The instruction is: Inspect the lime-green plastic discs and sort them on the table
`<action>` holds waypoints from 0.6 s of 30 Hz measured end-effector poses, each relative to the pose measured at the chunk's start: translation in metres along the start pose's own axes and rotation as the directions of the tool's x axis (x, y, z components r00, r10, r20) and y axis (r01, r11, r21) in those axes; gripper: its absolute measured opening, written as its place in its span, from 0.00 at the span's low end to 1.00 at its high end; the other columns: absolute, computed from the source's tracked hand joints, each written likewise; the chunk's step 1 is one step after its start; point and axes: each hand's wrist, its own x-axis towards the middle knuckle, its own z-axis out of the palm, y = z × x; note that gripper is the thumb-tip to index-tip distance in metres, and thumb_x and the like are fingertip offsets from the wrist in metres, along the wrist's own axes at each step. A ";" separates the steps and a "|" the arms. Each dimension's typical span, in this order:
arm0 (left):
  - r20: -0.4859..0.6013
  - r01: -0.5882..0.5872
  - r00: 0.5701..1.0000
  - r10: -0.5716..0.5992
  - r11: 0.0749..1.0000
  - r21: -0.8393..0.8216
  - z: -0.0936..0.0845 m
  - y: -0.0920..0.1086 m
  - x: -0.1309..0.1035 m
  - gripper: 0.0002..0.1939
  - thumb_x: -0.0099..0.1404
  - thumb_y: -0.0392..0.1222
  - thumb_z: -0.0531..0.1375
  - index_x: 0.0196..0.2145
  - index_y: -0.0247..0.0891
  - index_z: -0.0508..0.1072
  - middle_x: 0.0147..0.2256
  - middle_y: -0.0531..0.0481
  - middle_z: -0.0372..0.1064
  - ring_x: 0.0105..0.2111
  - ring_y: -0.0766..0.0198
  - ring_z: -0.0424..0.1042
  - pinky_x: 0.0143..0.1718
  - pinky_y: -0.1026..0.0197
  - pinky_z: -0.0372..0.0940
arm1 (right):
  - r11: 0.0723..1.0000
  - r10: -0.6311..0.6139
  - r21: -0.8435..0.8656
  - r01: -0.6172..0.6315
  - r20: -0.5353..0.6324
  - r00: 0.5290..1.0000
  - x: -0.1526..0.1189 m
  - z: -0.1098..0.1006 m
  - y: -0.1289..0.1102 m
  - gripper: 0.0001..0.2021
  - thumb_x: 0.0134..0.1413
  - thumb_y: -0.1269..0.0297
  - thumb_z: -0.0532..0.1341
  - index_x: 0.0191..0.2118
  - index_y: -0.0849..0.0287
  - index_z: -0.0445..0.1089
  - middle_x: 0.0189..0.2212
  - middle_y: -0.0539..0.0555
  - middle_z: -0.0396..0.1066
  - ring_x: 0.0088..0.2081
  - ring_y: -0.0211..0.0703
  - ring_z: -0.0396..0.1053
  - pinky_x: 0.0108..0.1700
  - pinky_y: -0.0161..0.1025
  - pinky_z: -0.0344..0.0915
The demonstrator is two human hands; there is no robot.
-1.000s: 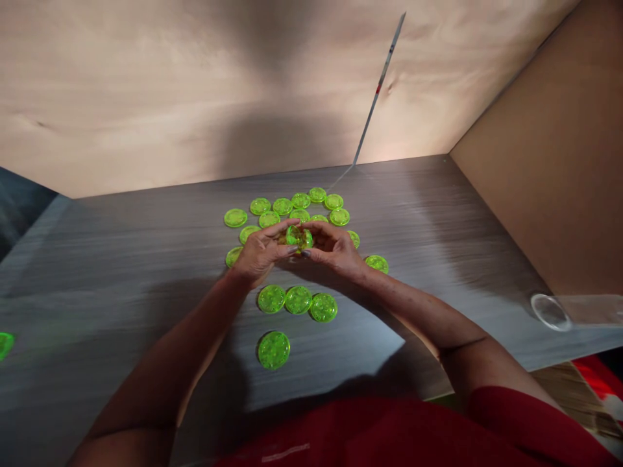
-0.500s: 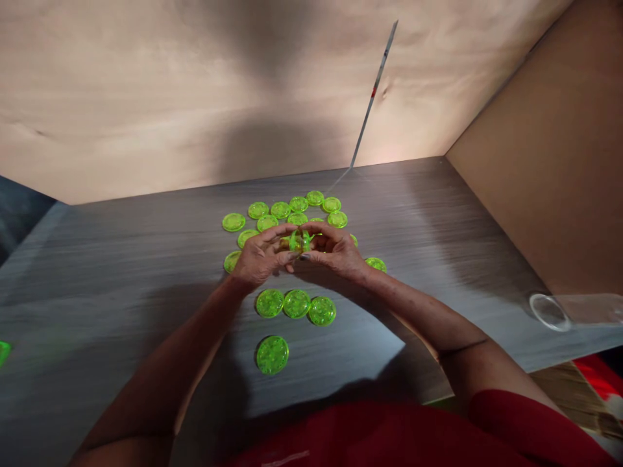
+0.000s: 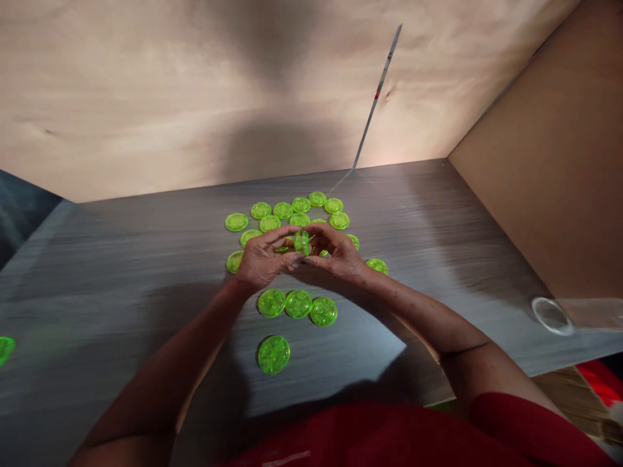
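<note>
1. Since a second ago, the green piece [image 3: 302, 243] between the hands has turned from a tilted pose to nearly edge-on; the hands have hardly shifted.
2. Nearest is the person's red shirt [image 3: 370, 441], with a pale line of marking [image 3: 286, 459] at the bottom edge, too small to read.
3. Beyond it, one round green disc [image 3: 273, 355] lies flat on the grey wood-grain table [image 3: 170, 246].
4. A little farther, three green discs [image 3: 298, 303] lie side by side in a row.
5. Above the table, the left hand [image 3: 263, 259] and right hand [image 3: 338, 253] face each other, both gripping the green piece by thumb and fingertips. It may be two parts pressed together; fingers and blur make this hard to tell.
6. Behind and around the hands lie more green discs [image 3: 283, 210], several partly covered.
7. A clear container [image 3: 552, 316] lies at the right.
8. Farthest, a thin strip [image 3: 377, 97] slants up before the wooden back panel [image 3: 146, 97]; its coloured marks are illegible.
</note>
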 end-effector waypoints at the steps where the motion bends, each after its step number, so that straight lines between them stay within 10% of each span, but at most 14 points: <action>1: -0.004 0.003 1.000 -0.003 1.000 0.015 0.000 0.001 0.000 0.36 0.51 0.48 0.87 0.56 0.38 0.87 0.40 0.45 0.86 0.29 0.62 0.81 0.26 0.63 0.80 | 1.000 -0.004 -0.002 0.004 -0.003 1.000 0.000 0.000 -0.001 0.31 0.54 0.50 0.84 0.58 0.53 0.77 0.45 0.53 0.80 0.39 0.41 0.74 0.43 0.41 0.75; 18: -0.188 -0.185 0.953 0.239 0.946 0.265 0.006 0.001 -0.004 0.23 0.52 0.46 0.82 0.45 0.40 0.90 0.51 0.42 0.86 0.42 0.56 0.86 0.40 0.59 0.87 | 0.950 0.052 0.301 -0.080 0.101 0.994 0.001 -0.001 0.007 0.34 0.51 0.48 0.86 0.60 0.48 0.77 0.60 0.55 0.82 0.58 0.49 0.81 0.65 0.50 0.79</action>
